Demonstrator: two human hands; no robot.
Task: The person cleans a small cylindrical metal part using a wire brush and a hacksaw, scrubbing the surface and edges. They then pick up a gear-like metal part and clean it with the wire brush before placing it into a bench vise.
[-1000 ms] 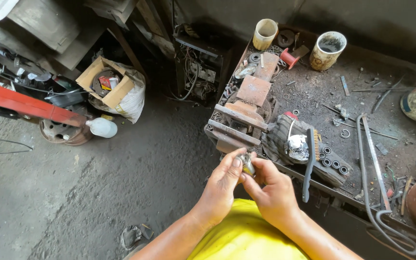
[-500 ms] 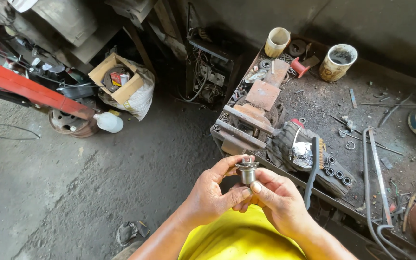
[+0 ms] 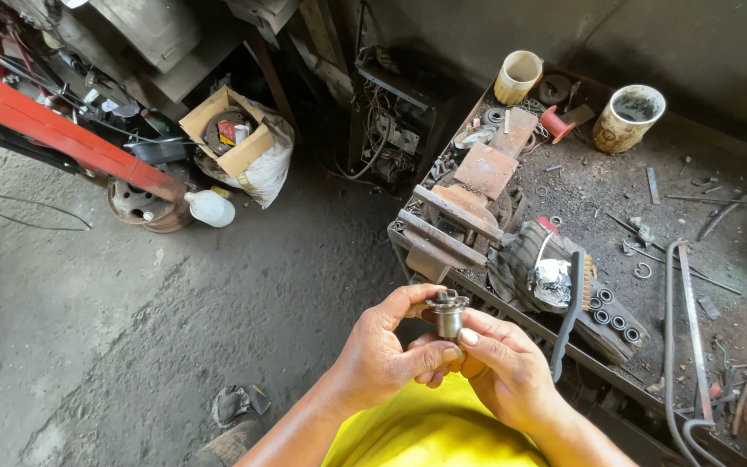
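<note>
While over the bench [image 3: 616,186], L hand [image 3: 382,355] & R hand [image 3: 503,367] each grip-pinch 1 metal bushing [image 3: 448,314].

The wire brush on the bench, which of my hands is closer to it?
Right. Your right hand sits just left of the wire brush, nearly touching its handle; your left hand is farther left, beyond the metal part both hold.

Rusty bench vise [image 3: 456,220] at the near corner of a dirty workbench [image 3: 616,199]. Two stained cylindrical pots, cream [image 3: 518,77] and white [image 3: 628,118], at the bench's far edge; red spool [image 3: 555,124] between them. Wire brush [image 3: 574,303] lies over a worn tyre piece [image 3: 525,255], black rings [image 3: 611,313] just beside. Open cardboard box [image 3: 228,131] rests on a white sack [image 3: 263,173]. White plastic bottle [image 3: 211,208] on the concrete floor [image 3: 131,346], near a red beam [image 3: 54,130].
</note>
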